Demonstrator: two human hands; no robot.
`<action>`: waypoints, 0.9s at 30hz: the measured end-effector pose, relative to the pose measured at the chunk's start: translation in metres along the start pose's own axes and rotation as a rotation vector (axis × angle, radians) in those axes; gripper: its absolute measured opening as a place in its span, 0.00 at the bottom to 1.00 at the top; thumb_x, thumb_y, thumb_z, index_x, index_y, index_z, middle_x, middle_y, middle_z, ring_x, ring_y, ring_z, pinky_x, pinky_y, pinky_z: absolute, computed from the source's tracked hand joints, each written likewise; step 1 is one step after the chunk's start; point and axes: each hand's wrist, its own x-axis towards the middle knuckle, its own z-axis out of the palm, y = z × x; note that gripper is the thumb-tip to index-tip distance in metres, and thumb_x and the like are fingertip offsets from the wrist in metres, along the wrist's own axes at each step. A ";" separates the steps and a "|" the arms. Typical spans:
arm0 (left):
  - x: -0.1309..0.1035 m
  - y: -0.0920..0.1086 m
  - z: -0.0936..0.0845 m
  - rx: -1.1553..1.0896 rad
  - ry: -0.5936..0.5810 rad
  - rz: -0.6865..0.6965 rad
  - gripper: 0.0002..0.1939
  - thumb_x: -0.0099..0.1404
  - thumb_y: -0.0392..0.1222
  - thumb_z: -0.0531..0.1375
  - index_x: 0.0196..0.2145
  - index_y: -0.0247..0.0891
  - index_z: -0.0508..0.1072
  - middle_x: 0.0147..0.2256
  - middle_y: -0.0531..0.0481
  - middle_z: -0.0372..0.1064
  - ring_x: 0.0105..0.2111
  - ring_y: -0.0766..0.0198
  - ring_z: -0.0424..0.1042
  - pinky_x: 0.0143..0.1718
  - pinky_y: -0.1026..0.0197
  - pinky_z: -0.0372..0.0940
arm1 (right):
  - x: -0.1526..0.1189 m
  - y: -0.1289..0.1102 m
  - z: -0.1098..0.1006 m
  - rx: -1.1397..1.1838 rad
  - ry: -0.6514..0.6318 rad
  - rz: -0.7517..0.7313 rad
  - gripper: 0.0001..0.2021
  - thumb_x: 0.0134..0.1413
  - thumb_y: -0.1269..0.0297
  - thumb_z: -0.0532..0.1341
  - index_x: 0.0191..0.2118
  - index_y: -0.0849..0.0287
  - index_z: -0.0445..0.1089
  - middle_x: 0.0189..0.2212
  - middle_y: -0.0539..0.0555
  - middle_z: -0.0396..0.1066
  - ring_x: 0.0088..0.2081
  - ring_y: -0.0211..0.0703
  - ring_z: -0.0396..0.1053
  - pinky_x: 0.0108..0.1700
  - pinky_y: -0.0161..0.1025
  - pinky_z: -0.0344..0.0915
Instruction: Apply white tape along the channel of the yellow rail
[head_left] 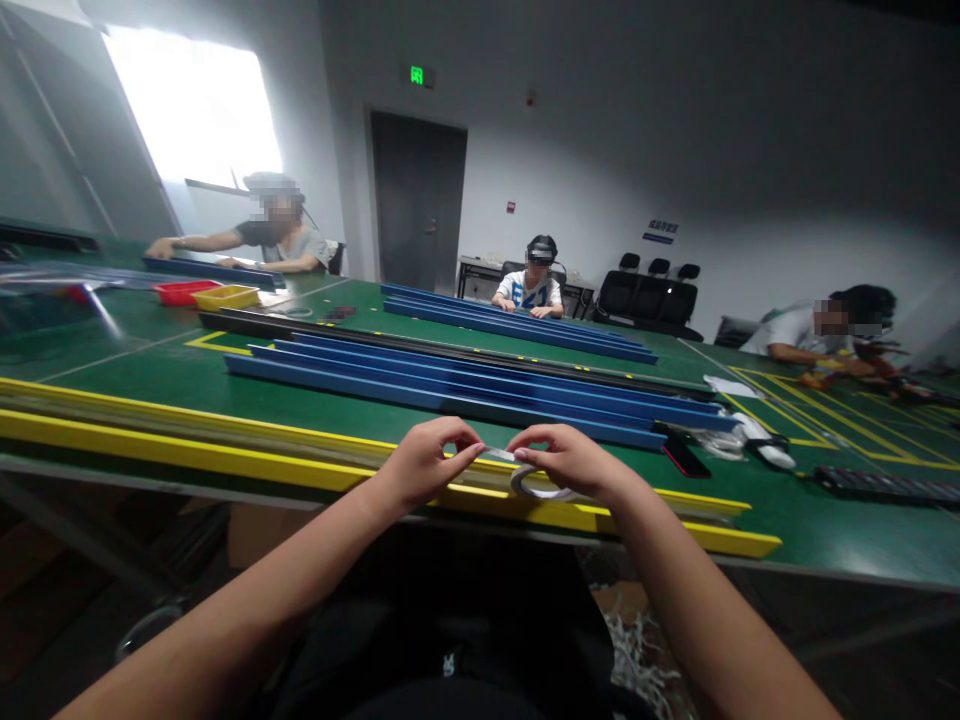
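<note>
Between my hands a short strip of pale tape (497, 455) is stretched. My left hand (431, 462) pinches its left end between thumb and fingertips. My right hand (566, 457) pinches the other end, and a white tape roll (534, 487) hangs just beneath its fingers. How the roll is held is partly hidden by that hand. Both hands are above a long yellow channel (300, 455) that lies along the near table edge. Beyond the hands, several long blue channels (420, 390) lie side by side.
The green table (150, 362) holds a black phone (685, 455), a black power strip (885, 486), a red tray (180, 292) and a yellow tray (225, 298). More blue channels (517, 322) lie farther back. Several people sit around the table. White scraps (641, 650) lie below.
</note>
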 end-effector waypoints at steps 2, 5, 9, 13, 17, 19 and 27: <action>-0.002 -0.002 -0.001 0.024 -0.007 0.014 0.14 0.66 0.49 0.55 0.32 0.39 0.74 0.31 0.50 0.72 0.32 0.65 0.69 0.37 0.63 0.62 | 0.002 -0.001 -0.005 -0.003 -0.060 0.039 0.16 0.55 0.51 0.59 0.41 0.57 0.75 0.34 0.51 0.75 0.31 0.38 0.68 0.33 0.34 0.62; -0.002 -0.008 -0.003 0.091 -0.090 0.037 0.13 0.66 0.49 0.55 0.32 0.39 0.74 0.32 0.49 0.72 0.34 0.64 0.69 0.38 0.63 0.62 | 0.005 -0.005 -0.008 -0.147 -0.109 0.029 0.14 0.54 0.53 0.60 0.38 0.56 0.76 0.33 0.51 0.75 0.30 0.38 0.68 0.32 0.33 0.61; 0.008 -0.024 -0.009 0.230 -0.205 0.021 0.14 0.65 0.52 0.55 0.35 0.40 0.74 0.35 0.47 0.73 0.38 0.60 0.70 0.42 0.60 0.61 | 0.014 -0.007 0.000 -0.521 -0.117 0.023 0.10 0.52 0.56 0.61 0.32 0.52 0.78 0.29 0.52 0.75 0.30 0.40 0.68 0.33 0.35 0.59; 0.023 -0.046 -0.011 0.223 -0.450 -0.038 0.14 0.60 0.51 0.58 0.39 0.42 0.75 0.35 0.50 0.74 0.35 0.61 0.70 0.37 0.63 0.61 | 0.029 -0.005 0.022 -0.671 -0.150 0.081 0.10 0.51 0.56 0.61 0.31 0.52 0.78 0.27 0.54 0.75 0.28 0.42 0.69 0.30 0.35 0.58; 0.036 -0.062 -0.002 0.228 -0.693 -0.056 0.11 0.55 0.45 0.59 0.36 0.43 0.75 0.32 0.53 0.74 0.29 0.64 0.69 0.28 0.65 0.59 | 0.042 -0.004 0.047 -0.765 -0.188 0.108 0.10 0.49 0.61 0.60 0.34 0.54 0.79 0.30 0.58 0.77 0.30 0.44 0.72 0.31 0.35 0.61; 0.040 -0.067 0.004 0.296 -0.771 -0.054 0.12 0.53 0.42 0.58 0.36 0.43 0.74 0.32 0.53 0.74 0.28 0.64 0.68 0.26 0.65 0.57 | 0.047 -0.004 0.056 -0.822 -0.195 0.131 0.12 0.49 0.63 0.58 0.36 0.56 0.78 0.33 0.60 0.77 0.32 0.46 0.73 0.32 0.36 0.63; 0.037 -0.081 0.019 0.482 -0.873 -0.135 0.14 0.52 0.46 0.58 0.37 0.42 0.75 0.36 0.47 0.76 0.31 0.59 0.72 0.26 0.63 0.60 | 0.054 -0.008 0.064 -0.872 -0.282 0.181 0.14 0.51 0.63 0.55 0.38 0.57 0.77 0.35 0.60 0.77 0.34 0.48 0.74 0.34 0.37 0.65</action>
